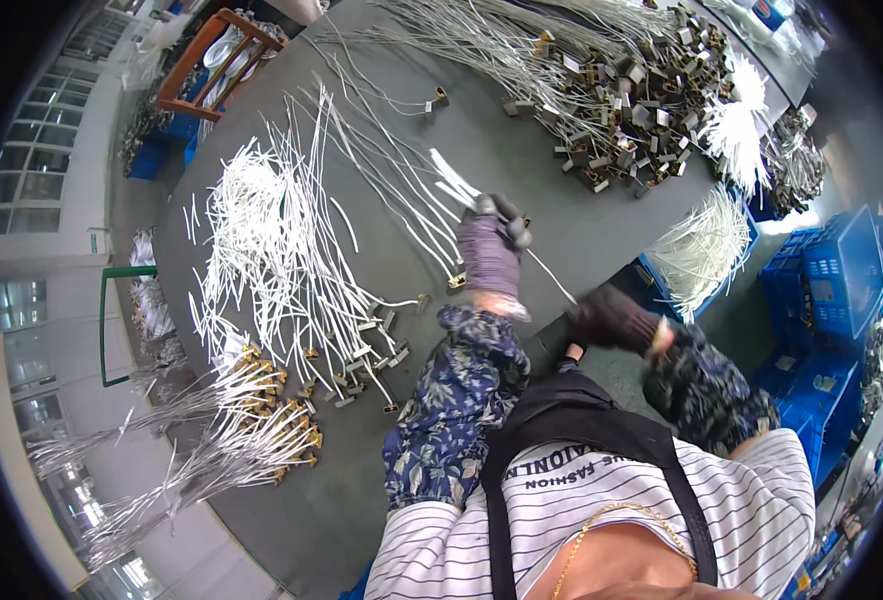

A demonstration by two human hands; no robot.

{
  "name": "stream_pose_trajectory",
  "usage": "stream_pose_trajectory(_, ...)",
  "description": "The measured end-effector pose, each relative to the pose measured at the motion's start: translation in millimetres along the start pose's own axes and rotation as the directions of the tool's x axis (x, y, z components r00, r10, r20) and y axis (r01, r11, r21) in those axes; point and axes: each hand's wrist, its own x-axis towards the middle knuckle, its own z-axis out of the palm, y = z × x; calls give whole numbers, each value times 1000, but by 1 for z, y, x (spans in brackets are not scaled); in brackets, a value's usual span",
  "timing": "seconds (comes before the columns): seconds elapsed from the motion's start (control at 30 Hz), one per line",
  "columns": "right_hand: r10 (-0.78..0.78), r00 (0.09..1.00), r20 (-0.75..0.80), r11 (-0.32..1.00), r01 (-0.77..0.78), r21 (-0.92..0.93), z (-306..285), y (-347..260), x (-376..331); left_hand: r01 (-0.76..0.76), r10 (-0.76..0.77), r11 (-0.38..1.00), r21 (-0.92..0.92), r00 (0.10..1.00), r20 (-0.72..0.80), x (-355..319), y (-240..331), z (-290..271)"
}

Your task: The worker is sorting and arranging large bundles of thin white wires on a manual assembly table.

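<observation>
My left hand [491,245], in a purple-grey glove, is closed around a small bunch of white sleeves [453,182] above the middle of the table. From that fist a thin white wire [549,276] slants down to the fingertips of my right hand [613,320]. The right hand wears a dark glove, is somewhat blurred, and its fingers are pinched at the wire's end, just off the table's edge. Close by the left hand lie several white wires with small metal-ended connectors [456,281]. Whatever is inside the left palm is hidden.
A heap of white sleeves [261,230] covers the table's left part, with bundles of wires with brass-coloured ends [286,440] nearer me. Far right lies a large pile of wired metal parts [631,110]. Blue crates [841,265] stand right; one bin holds white sleeves [701,250].
</observation>
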Motion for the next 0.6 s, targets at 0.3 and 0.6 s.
stream_pose_trajectory(0.3,820,195,539,73,-968,240,-5,-66,-225,-336,434,817,468,894,-116,16,53,23)
stream_pose_trajectory(0.6,866,97,490,-82,-941,330,-5,-82,-234,-400,425,814,421,904,37,8,113,54)
